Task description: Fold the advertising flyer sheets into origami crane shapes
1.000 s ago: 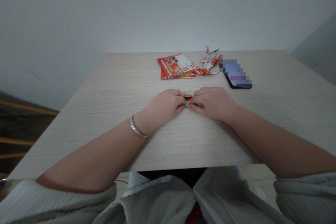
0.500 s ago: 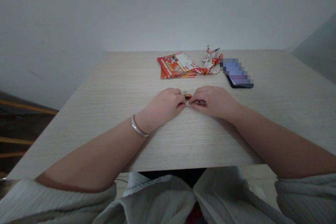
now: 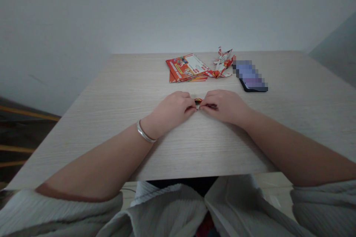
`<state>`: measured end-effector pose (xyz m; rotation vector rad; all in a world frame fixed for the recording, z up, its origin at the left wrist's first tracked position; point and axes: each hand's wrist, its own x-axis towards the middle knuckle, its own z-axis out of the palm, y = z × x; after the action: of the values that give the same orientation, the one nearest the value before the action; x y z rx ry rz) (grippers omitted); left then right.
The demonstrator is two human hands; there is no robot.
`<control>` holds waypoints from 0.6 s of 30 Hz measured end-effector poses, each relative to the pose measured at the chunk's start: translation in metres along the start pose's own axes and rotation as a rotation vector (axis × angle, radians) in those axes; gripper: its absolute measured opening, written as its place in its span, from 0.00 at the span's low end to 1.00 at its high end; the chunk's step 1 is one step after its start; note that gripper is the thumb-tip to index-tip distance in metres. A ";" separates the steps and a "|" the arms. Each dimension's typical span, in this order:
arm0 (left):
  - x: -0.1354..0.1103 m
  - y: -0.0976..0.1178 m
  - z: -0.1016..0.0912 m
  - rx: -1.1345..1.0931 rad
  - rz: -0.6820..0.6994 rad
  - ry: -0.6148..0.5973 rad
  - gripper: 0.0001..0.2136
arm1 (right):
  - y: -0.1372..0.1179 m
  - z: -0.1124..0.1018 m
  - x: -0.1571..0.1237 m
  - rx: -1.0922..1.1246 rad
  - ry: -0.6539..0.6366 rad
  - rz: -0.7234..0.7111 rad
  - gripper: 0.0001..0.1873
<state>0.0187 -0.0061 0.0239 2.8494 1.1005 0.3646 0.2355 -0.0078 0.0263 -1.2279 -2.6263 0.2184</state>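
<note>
Between my hands, low over the table (image 3: 178,155), is a small piece of folded paper (image 3: 198,100), red and yellow on its far edge and pale on the near side. My left hand (image 3: 178,109), with a silver bangle at the wrist, pinches its left end. The fingers of my right hand (image 3: 225,105) are closed on its right end. Most of the folded paper is hidden behind my fingers, so its full shape cannot be made out.
Beyond my hands lies a stack of red-orange printed leaflets (image 3: 186,67). Touching its right side are crumpled-looking folded paper shapes (image 3: 222,64) in red and white. A dark phone (image 3: 251,77) with a blurred screen lies right of them. A wall (image 3: 178,11) rises behind the table.
My right fingers have drawn in around the paper, so less of its right end shows. Both hands stay at nearly the same place, and the things behind them have not moved.
</note>
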 end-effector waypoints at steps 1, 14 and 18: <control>0.000 -0.001 0.000 -0.006 -0.001 0.004 0.11 | 0.001 0.000 0.000 0.019 -0.003 0.004 0.14; 0.002 -0.001 0.002 -0.006 -0.006 -0.008 0.10 | 0.007 0.006 0.002 0.147 0.018 0.031 0.10; 0.002 0.000 0.003 0.036 -0.002 0.008 0.10 | 0.004 0.006 0.001 0.131 0.028 0.016 0.10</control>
<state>0.0210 -0.0050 0.0215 2.8805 1.1224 0.3606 0.2359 -0.0045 0.0196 -1.1995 -2.5352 0.3667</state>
